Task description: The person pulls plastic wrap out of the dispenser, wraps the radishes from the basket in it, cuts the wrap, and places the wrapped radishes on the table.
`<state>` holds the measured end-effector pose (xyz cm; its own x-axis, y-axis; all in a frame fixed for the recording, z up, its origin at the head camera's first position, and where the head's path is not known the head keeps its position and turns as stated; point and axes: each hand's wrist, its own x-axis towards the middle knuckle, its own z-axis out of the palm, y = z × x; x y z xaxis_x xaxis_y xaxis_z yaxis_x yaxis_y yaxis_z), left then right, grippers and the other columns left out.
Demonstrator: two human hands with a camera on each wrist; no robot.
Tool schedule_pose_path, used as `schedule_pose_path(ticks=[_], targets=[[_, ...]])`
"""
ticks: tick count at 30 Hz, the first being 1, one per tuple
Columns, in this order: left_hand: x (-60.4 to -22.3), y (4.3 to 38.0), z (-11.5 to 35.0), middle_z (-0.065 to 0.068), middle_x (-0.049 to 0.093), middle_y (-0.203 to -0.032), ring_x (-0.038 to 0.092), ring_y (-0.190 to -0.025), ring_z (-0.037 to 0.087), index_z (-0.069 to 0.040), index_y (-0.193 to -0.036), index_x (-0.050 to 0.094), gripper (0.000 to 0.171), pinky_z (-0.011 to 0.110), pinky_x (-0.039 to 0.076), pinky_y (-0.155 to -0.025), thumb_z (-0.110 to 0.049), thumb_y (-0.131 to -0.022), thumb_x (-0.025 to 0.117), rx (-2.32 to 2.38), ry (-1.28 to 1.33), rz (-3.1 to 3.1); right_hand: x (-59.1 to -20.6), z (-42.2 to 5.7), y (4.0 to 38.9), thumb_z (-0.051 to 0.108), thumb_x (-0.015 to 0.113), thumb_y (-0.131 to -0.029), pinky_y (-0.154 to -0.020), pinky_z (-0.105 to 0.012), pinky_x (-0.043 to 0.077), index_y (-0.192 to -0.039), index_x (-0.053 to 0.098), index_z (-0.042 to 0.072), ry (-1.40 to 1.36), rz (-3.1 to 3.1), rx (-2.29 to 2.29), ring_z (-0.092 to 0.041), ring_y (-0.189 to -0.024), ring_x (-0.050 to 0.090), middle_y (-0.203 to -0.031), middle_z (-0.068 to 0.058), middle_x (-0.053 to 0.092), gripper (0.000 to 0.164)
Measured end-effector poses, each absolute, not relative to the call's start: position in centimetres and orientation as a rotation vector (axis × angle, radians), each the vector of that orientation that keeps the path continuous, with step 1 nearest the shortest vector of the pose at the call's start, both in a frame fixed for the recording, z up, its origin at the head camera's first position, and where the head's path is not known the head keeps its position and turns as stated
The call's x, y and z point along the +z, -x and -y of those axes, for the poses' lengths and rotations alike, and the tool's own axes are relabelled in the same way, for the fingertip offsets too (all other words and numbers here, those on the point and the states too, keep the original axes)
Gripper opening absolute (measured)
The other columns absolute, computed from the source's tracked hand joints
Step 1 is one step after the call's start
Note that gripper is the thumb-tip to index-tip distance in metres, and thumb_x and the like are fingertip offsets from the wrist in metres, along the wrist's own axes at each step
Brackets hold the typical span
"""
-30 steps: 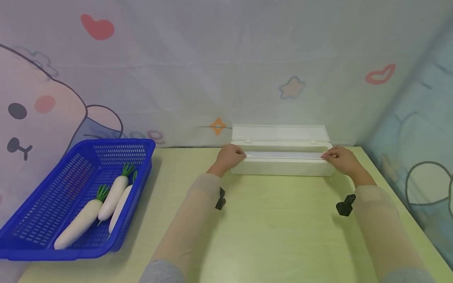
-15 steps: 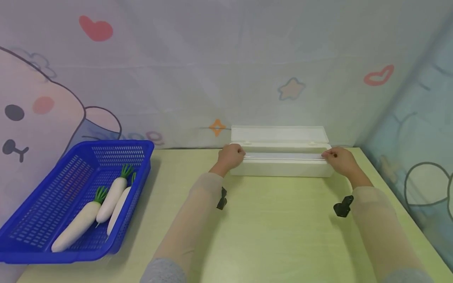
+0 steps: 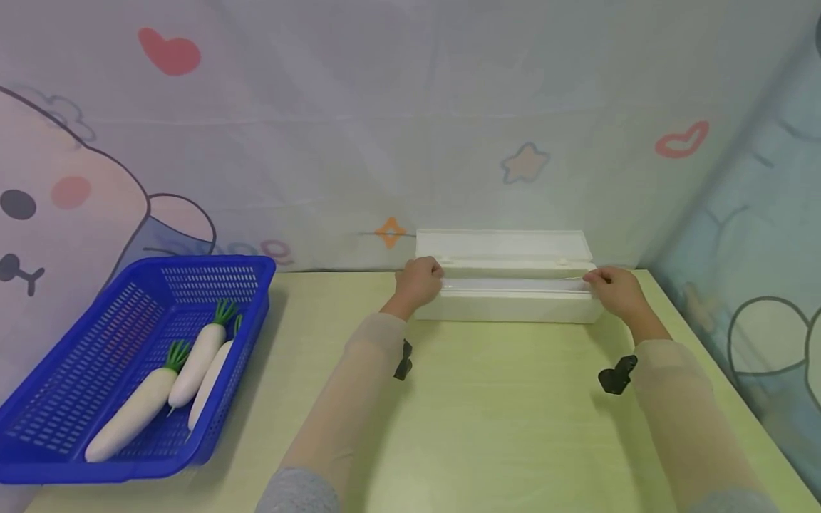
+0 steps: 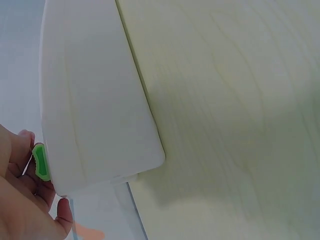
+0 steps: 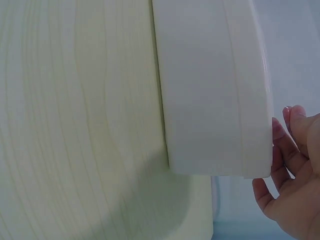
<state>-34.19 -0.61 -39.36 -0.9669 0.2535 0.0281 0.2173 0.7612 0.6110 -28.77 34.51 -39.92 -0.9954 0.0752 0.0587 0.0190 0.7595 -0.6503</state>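
- The long white box (image 3: 507, 308) lies on the desk (image 3: 487, 427), near the far edge, its long side facing the person.
- The lid (image 3: 503, 244) is open and stands up behind the box, near the wall cloth (image 3: 308, 142).
- A pale strip of film (image 3: 507, 284) lies in the opening of the box, running lengthwise between the two hands.
- The left hand (image 3: 420, 281) is at the left end of the box, fingers bent in a pinch at the film; the box lies directly to the right of the fingers.
- A small green piece (image 4: 41, 162) sits on the upper edge of the box near that end, right beside the left hand's fingers.
- The right hand (image 3: 616, 291) is at the right end of the box, thumb and forefinger pinching the film, whose thin edge runs up to the fingertips; the box lies directly to the left of them.
- Well to the left of the box is a blue basket (image 3: 70, 472).
- Three white radishes (image 3: 128, 417) with green tops lie in the basket.
- Nearer the person than the box, a small black block (image 3: 617, 375) shows at each sleeve (image 3: 673, 385).
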Motion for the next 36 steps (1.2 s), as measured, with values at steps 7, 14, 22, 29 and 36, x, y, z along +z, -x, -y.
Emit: schedule_pose_path(ticks=[7, 14, 22, 29, 36], targets=[[-39.2, 34.2, 0.4, 0.004, 0.064, -0.103, 0.054, -0.117, 0.028, -0.009, -0.096, 0.058, 0.019, 0.065, 0.012, -0.111, -0.020, -0.103, 0.045, 1.015, -0.382, -2.917, -39.7, -34.2, 29.0, 0.029, 0.035, -0.105, -0.083, -0.043, 0.041, -0.118, 0.058, -0.007, 0.131, 2.843, 1.105, -0.036, -0.106, 0.047, -0.125, -0.029, 0.053, 0.043], [-39.0, 34.4, 0.3, 0.003, 0.066, -0.101, 0.061, -0.106, 0.025, -0.010, -0.099, 0.057, 0.018, 0.063, 0.007, -0.113, -0.022, -0.103, 0.043, 1.062, -0.365, -2.913, -39.2, -33.9, 29.1, 0.028, 0.032, -0.106, -0.088, -0.045, 0.040, -0.118, 0.058, -0.005, 0.171, 2.822, 1.115, -0.040, -0.117, 0.046, -0.130, -0.030, 0.051, 0.043], [-38.5, 34.4, 0.0, 0.002, 0.071, -0.103, 0.062, -0.107, 0.025, -0.008, -0.101, 0.057, 0.018, 0.062, 0.008, -0.113, -0.021, -0.103, 0.045, 1.168, -0.320, -2.888, -38.7, -33.8, 29.1, 0.034, 0.034, -0.105, -0.093, -0.046, 0.039, -0.125, 0.053, -0.004, 0.193, 2.783, 1.263, -0.039, -0.129, 0.041, -0.130, -0.023, 0.057, 0.047], [-38.3, 34.6, 0.2, 0.000, 0.073, -0.094, 0.063, -0.103, 0.025, -0.008, -0.103, 0.059, 0.019, 0.056, 0.013, -0.114, -0.020, -0.103, 0.045, 1.249, -0.358, -2.884, -38.2, -33.8, 29.1, 0.036, 0.035, -0.105, -0.105, -0.056, 0.033, -0.128, 0.049, -0.004, 0.229, 2.751, 1.383, -0.040, -0.135, 0.036, -0.125, -0.015, 0.063, 0.048], [-38.0, 34.5, 0.3, 0.001, 0.072, -0.095, 0.063, -0.097, 0.022, -0.005, -0.110, 0.059, 0.022, 0.046, 0.033, -0.107, -0.020, -0.103, 0.044, 1.355, -0.335, -2.817, -37.8, -33.8, 29.3, 0.035, 0.036, -0.105, -0.101, -0.048, 0.042, -0.126, 0.051, -0.005, 0.202, 2.726, 1.378, -0.027, -0.116, 0.059, -0.114, -0.009, 0.069, 0.048]])
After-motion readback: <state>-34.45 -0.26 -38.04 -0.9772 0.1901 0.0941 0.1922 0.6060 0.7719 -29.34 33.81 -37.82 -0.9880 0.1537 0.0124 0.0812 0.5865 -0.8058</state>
